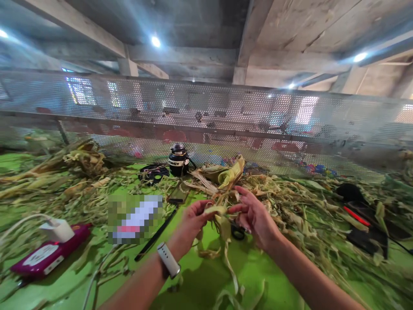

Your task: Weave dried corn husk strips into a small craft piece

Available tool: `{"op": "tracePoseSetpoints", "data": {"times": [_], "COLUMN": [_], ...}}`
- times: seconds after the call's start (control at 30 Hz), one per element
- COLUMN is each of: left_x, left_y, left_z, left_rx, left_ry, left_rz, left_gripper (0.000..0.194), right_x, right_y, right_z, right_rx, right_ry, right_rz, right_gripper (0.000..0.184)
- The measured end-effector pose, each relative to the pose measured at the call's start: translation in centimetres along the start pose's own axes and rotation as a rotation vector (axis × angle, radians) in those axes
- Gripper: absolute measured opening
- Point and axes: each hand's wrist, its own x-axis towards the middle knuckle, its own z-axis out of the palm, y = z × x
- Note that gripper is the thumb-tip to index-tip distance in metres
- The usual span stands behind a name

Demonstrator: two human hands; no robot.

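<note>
My left hand (194,218), with a white-banded watch (168,260) on its wrist, pinches a pale corn husk strip (215,210). My right hand (256,217) faces it from the other side, fingers curled at the strip's other end and among thin husk shreds. Below the hands, more narrow strips (229,262) dangle toward the green tabletop (193,288). Just beyond the fingers lies a bunch of dried corn husks (230,174), yellowish and partly curled. Black scissors handles (238,232) show beneath my right hand, their blades hidden.
Husk scraps (300,211) cover much of the table. A black jar (178,160) stands at the back beside a phone (179,193). A purple power strip (51,252) with a white charger (57,230) and cables lies left. A perforated metal panel (206,116) borders the far edge.
</note>
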Motion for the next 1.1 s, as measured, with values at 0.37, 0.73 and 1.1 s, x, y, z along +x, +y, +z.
{"op": "tracePoseSetpoints", "data": {"times": [0.37,0.73,1.1], "left_x": [-0.2,0.3,0.1], "left_y": [-0.1,-0.7,-0.2], "left_z": [0.1,-0.1,0.1], "left_rx": [-0.101,-0.088,0.005], "left_ry": [-0.090,-0.041,-0.064], "left_rz": [-0.032,-0.076,-0.070], "left_gripper": [0.035,0.043,0.043], "right_x": [-1.0,-1.1,-1.6], "right_y": [0.5,1.7,1.0], "right_z": [0.3,0.4,0.8], "right_rx": [-0.710,-1.341,-0.831], "right_ry": [-0.430,-0.345,-0.318], "right_rz": [-0.581,-0.904,-0.401], "right_gripper": [0.056,0.015,0.016]}}
